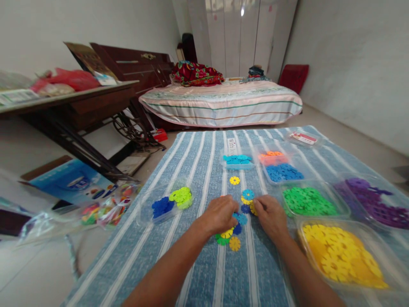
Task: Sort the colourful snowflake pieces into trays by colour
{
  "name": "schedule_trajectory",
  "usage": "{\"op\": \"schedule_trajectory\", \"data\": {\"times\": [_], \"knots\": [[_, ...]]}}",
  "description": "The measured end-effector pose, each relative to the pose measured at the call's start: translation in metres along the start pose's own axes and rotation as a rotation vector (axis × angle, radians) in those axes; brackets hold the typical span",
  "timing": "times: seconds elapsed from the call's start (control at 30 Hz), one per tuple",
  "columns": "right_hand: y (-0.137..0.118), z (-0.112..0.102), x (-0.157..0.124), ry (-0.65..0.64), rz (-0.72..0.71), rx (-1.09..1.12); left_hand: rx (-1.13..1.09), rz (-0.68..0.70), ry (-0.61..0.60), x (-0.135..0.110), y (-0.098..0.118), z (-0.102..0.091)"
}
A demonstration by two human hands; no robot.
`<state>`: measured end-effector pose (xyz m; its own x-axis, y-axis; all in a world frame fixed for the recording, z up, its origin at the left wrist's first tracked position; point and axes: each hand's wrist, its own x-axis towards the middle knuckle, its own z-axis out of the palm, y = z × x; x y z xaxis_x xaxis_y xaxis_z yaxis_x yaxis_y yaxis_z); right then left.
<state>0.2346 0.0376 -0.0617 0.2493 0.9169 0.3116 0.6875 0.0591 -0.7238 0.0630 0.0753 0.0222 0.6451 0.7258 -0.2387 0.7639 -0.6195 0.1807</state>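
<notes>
A cluster of slotted snowflake discs lies between my hands on the striped cloth. My left hand (222, 214) is closed at the cluster's left side, its fingertips at a light blue disc (242, 219). With thumb and fingers together, my right hand (272, 216) pinches a yellow disc (253, 208) at the right side. Close by are another light blue disc (248, 194) and a dark blue disc (245, 209). Nearer me lie a green disc (223, 240) and an orange-yellow disc (234, 244). I cannot tell which discs are joined. A single yellow disc (234, 180) lies farther off.
Clear tubs hold yellow discs (343, 253), green discs (308, 201), purple discs (373, 202) and blue discs (284, 172) on the right. A tub at left has dark blue discs (162, 207) and lime discs (181, 197). A lid (303, 137) lies at the far right; a bed (220, 102) stands beyond.
</notes>
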Motion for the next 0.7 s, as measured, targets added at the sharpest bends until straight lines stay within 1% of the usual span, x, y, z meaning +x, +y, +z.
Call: {"op": "schedule_trajectory", "data": {"times": [0.1, 0.17, 0.23, 0.33, 0.37, 0.43, 0.5, 0.57, 0.63, 0.67, 0.7], "knots": [[0.001, 0.0, 0.0, 0.005, -0.011, 0.004, 0.015, 0.003, 0.001, 0.0, 0.0, -0.003], [0.001, 0.0, 0.0, 0.007, -0.011, -0.002, -0.041, -0.01, 0.017, 0.001, -0.002, -0.003], [0.001, 0.001, 0.0, 0.007, -0.004, -0.005, -0.144, -0.027, 0.019, 0.003, -0.005, -0.002], [0.001, 0.001, 0.0, 0.002, 0.011, -0.002, -0.357, -0.057, 0.04, 0.01, -0.011, 0.0], [0.0, 0.001, 0.0, 0.0, 0.012, 0.001, -0.429, -0.07, 0.073, 0.014, -0.013, 0.0], [0.0, 0.001, 0.0, 0.001, 0.014, 0.005, -0.561, -0.101, 0.189, 0.028, -0.017, -0.004], [0.0, 0.001, 0.0, 0.0, 0.017, 0.012, -0.684, -0.152, 0.353, 0.046, -0.021, -0.015], [0.0, 0.0, 0.0, -0.006, 0.02, 0.022, -0.789, -0.219, 0.536, 0.064, -0.024, -0.03], [0.0, 0.0, 0.0, -0.011, 0.02, 0.033, -0.8, -0.293, 0.672, 0.077, -0.026, -0.044], [0.0, 0.0, 0.0, -0.01, 0.023, 0.034, -0.757, -0.322, 0.702, 0.08, -0.027, -0.049], [0.0, 0.0, 0.0, -0.009, 0.027, 0.031, -0.691, -0.337, 0.699, 0.081, -0.026, -0.052]]}}
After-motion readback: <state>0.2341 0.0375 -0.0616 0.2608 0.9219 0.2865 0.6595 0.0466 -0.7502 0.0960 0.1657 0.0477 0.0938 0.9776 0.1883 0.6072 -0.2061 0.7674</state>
